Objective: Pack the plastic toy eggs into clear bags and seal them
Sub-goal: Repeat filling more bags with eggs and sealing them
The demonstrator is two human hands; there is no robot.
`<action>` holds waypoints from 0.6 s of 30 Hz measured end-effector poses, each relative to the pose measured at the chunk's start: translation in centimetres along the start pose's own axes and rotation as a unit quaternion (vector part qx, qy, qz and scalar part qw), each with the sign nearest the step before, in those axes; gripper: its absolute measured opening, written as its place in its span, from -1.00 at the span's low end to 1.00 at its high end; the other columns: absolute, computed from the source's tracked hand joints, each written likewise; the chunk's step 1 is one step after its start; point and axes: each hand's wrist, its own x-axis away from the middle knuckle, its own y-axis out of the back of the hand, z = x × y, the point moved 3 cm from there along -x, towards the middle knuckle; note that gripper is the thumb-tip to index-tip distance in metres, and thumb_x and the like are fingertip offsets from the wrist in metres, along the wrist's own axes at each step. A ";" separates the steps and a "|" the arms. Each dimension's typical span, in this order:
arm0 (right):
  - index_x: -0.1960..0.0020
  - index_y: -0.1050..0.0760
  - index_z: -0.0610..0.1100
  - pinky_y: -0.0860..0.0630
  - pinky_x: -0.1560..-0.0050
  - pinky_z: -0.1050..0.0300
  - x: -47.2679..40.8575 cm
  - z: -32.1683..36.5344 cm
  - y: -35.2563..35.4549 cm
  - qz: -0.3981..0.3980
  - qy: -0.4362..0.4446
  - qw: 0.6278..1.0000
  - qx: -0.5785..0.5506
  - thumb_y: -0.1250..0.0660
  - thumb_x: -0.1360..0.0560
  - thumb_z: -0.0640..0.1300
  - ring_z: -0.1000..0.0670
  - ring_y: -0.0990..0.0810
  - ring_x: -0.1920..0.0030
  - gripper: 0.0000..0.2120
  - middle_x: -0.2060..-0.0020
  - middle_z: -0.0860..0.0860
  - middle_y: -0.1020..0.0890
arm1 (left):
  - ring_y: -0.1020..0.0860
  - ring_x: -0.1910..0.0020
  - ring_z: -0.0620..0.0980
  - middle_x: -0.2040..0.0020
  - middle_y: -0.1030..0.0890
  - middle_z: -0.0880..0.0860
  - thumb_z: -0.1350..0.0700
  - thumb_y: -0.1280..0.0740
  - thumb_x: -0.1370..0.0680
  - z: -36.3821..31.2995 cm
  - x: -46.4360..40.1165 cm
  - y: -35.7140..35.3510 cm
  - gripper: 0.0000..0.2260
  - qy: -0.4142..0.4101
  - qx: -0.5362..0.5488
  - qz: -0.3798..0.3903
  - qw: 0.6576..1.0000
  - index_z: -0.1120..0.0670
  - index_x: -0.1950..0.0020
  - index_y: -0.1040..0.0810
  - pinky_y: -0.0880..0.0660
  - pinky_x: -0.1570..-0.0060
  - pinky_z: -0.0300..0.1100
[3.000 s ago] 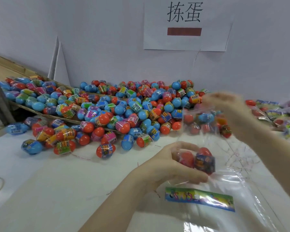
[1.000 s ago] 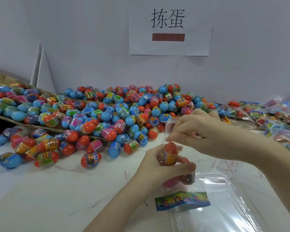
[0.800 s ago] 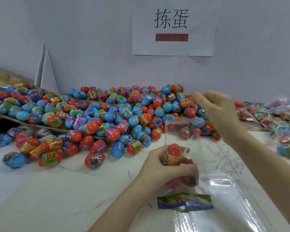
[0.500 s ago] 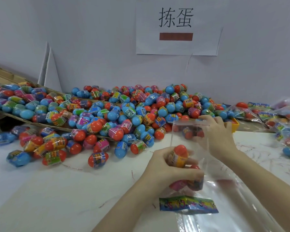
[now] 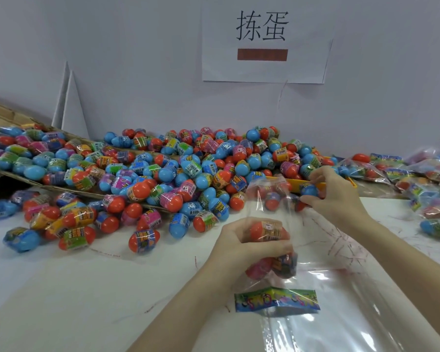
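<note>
While a stack of flat clear bags (image 5: 341, 326) lies nearest on the white table (image 5: 74, 288), a printed paper strip (image 5: 276, 299) rests on its far edge. Just beyond it, the left hand (image 5: 241, 247) curls round a clear bag (image 5: 268, 217) held upright, gripping through the plastic an orange-capped egg (image 5: 263, 231) at the top and darker eggs (image 5: 281, 265) under the fingers. Its forearm runs in from the lower left. Farther on, the right hand (image 5: 337, 196) reaches to the bag's open mouth, fingers bent, pinching a blue egg (image 5: 309, 190) at the rim; its forearm comes in from the lower right. Half a second ago that hand sat at the same mouth with no blue egg plainly visible in its fingers; shortly before that it was lifted over the pile. The left hand's grip has not changed. Behind both hands spreads the big heap of eggs (image 5: 163, 171), with filled bags (image 5: 404, 174) at the far right and a paper sign (image 5: 263, 39) on the wall.
</note>
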 end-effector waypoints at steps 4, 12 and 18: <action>-0.30 -0.35 -0.11 -0.47 -0.05 0.09 0.5 0.8 1.7 -0.042 -0.028 0.991 -0.126 -0.31 -0.50 -0.20 -0.01 -0.46 -0.08 -0.62 -0.10 -0.02 -0.47 | -0.60 0.28 0.02 0.24 -0.62 0.11 0.38 -0.43 -0.34 -0.2 0.1 -0.1 -0.81 0.006 0.016 0.000 1.000 0.17 0.12 -0.58 -0.57 0.28 -0.21; 0.10 -0.46 -0.06 -0.55 0.17 0.36 4.0 7.3 8.3 0.057 -0.006 0.861 -0.505 -0.41 -0.18 -0.25 0.03 -0.61 0.16 -0.68 0.09 0.00 -0.55 | -0.59 0.35 -0.07 0.28 -0.60 0.06 0.41 -0.47 -0.30 0.0 0.0 0.0 -0.70 0.014 0.004 -0.033 0.999 0.14 0.06 -0.55 -0.53 0.38 -0.31; 0.03 -0.56 0.09 -0.59 0.15 0.23 6.5 11.8 8.9 0.167 0.132 0.897 -0.389 -0.56 -0.13 -0.21 0.01 -0.66 0.16 -0.53 0.12 0.05 -0.61 | -0.59 0.40 -0.20 0.40 -0.63 -0.08 0.33 -0.52 -0.27 -0.1 0.1 -0.2 -0.74 -0.011 -0.054 -0.052 0.997 0.08 0.16 -0.56 -0.51 0.39 -0.37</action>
